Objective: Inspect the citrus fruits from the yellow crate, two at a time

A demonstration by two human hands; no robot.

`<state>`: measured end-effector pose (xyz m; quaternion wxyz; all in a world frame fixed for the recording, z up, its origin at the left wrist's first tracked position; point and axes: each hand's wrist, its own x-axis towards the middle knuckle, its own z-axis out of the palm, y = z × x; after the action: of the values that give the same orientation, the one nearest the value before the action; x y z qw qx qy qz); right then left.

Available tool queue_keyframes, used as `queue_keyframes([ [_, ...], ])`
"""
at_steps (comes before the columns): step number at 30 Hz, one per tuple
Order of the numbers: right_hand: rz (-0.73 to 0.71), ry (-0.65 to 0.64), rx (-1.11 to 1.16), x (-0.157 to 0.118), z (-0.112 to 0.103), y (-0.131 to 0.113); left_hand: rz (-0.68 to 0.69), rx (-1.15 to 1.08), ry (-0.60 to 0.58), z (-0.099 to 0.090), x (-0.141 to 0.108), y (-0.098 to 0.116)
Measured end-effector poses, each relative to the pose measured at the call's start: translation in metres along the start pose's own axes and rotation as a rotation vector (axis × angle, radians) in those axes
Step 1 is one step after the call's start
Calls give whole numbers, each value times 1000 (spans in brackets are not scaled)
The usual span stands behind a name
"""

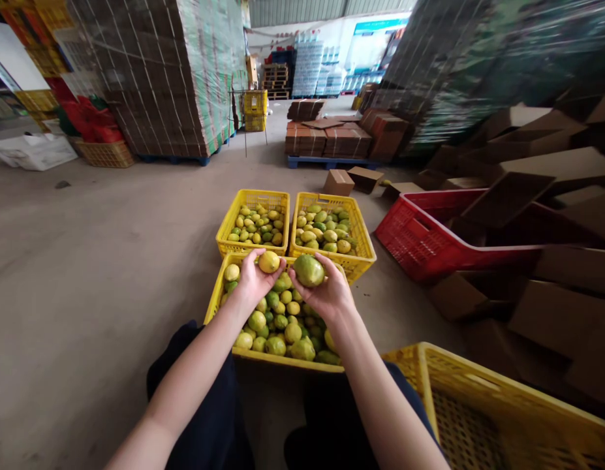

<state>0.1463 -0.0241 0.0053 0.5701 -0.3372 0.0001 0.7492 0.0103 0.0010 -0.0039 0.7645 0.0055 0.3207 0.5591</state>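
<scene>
My left hand (257, 279) is closed round a small yellow lemon (269, 262). In my right hand (331, 292) sits a larger green lemon (309, 270), gripped between thumb and fingers. Both hands are held side by side above the near yellow crate (287, 361), which is full of green and yellow lemons (293, 333). Just beyond it stand a back left yellow crate (224, 240) with mostly yellowish lemons (256, 225) and a back right yellow crate (363, 235) with larger greenish ones (326, 228).
A yellow crate (502, 385) stands at my lower right. Beyond it are a red crate (414, 228) and heaped cardboard boxes (566, 313). Flattened cartons (326, 138) lie on a blue pallet (312, 161) farther back. A tall wrapped stack (155, 78) rises at left.
</scene>
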Motion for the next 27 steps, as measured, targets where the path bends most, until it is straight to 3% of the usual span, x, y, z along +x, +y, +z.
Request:
queue_keyframes([
  [5, -41, 75, 23, 3, 0, 1, 57, 6, 73, 1, 5, -3],
  [11, -136, 49, 24, 2, 1, 0, 96, -3, 104, -1, 9, -1],
  [19, -8, 43, -18, 2, -1, -1, -37, 40, -28, -7, 5, 3],
  [22, -22, 0, -75, 5, -1, 0, -33, 34, -89, -8, 4, 6],
  [27, -59, 39, -102, 5, 3, 1, 0, 55, -74, -9, 3, 5],
])
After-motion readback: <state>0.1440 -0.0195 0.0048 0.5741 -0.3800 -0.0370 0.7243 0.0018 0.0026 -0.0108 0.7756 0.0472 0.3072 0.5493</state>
